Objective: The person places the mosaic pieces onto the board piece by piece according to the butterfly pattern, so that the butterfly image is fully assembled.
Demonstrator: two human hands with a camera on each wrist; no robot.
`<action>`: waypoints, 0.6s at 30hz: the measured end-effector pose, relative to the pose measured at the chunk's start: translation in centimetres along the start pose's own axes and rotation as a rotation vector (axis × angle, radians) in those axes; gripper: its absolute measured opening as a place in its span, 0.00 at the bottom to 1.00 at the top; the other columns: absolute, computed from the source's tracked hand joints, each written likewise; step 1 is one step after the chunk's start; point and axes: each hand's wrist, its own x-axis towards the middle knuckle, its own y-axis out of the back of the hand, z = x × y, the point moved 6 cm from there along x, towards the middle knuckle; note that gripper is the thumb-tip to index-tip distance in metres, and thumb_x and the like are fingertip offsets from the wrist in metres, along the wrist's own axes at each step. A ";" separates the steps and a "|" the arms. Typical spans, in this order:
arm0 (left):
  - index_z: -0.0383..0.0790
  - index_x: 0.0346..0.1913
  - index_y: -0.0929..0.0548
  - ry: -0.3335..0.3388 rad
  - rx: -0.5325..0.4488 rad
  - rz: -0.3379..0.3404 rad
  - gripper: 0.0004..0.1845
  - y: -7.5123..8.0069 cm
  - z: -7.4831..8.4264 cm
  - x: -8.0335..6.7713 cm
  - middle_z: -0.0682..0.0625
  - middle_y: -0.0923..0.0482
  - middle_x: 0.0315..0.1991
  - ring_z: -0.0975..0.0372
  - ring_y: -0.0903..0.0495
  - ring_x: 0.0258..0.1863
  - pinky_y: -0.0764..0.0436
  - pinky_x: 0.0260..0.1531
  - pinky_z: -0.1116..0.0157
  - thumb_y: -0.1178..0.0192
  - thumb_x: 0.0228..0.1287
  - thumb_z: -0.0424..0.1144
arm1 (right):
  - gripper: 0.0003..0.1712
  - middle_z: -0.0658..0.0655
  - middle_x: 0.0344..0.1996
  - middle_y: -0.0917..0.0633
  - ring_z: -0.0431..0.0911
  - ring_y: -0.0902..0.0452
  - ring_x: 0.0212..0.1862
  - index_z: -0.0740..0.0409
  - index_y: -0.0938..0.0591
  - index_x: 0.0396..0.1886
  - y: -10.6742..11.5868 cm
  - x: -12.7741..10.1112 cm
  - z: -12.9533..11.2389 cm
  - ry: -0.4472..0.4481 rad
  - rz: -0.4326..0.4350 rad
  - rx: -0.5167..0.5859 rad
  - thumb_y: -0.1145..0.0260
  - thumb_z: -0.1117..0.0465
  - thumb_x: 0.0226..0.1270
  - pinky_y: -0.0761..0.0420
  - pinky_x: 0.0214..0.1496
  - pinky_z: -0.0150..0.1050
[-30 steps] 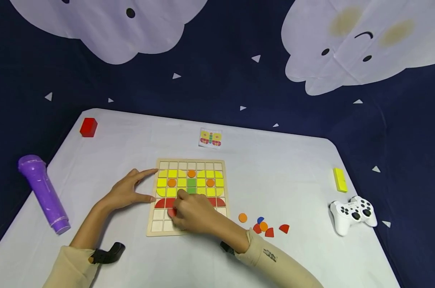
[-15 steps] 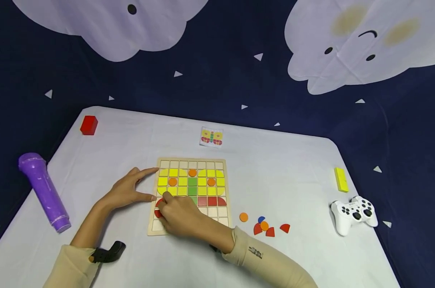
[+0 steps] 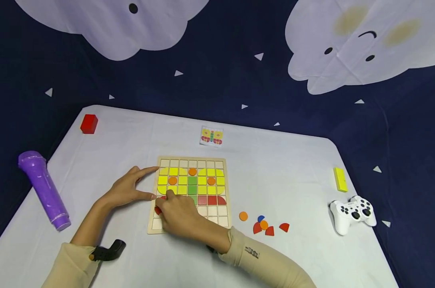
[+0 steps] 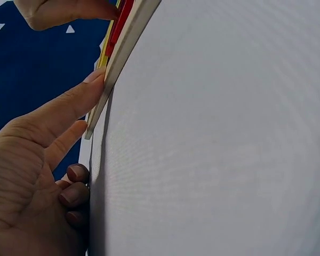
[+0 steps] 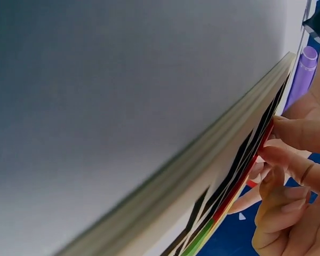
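A wooden grid board [image 3: 212, 164] lies on the table, filled partly with yellow, green, orange and red tiles. My left hand [image 3: 125, 190] is spread at its left side, index fingertip and thumb tip touching the edge. Over the board's lower left, my right hand [image 3: 181, 216] pinches a red quarter-circle tile [image 3: 157, 211] that sits in the leftmost column, below the row of red tiles. In the right wrist view thumb and forefinger [image 5: 293, 160] meet a red tile on the board. The right hand hides several lower cells.
Loose red quarter-circles [image 3: 284, 227], orange discs [image 3: 243, 216] and a blue piece [image 3: 261, 218] lie right of the board. Behind it is a butterfly picture card [image 3: 211, 137]. Around the edges are a purple microphone [image 3: 44, 190], red block [image 3: 89, 124], yellow block [image 3: 340, 179] and white game controller [image 3: 353, 214].
My right hand has moved left across the board, bringing the red quarter-circle tile from the middle columns to the leftmost one. The left hand stays on the board's edge.
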 end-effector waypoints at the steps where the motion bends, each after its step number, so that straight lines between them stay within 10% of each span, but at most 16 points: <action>1: 0.51 0.73 0.33 0.002 0.004 0.000 0.48 0.0 0.0 0.0 0.46 0.35 0.39 0.56 0.35 0.36 0.36 0.35 0.59 0.23 0.46 0.50 | 0.01 0.50 0.28 0.21 0.39 0.30 0.20 0.48 0.17 0.33 0.1 0.0 0.1 -0.003 -0.004 0.005 0.32 0.58 0.61 0.36 0.18 0.31; 18: 0.51 0.73 0.33 0.030 0.006 0.004 0.50 -0.2 0.1 0.1 0.45 0.33 0.40 0.55 0.34 0.38 0.33 0.36 0.59 0.23 0.44 0.52 | 0.16 0.48 0.29 0.24 0.37 0.32 0.24 0.53 0.14 0.37 1.5 -6.5 6.5 -0.179 -0.019 0.191 0.23 0.50 0.53 0.32 0.26 0.31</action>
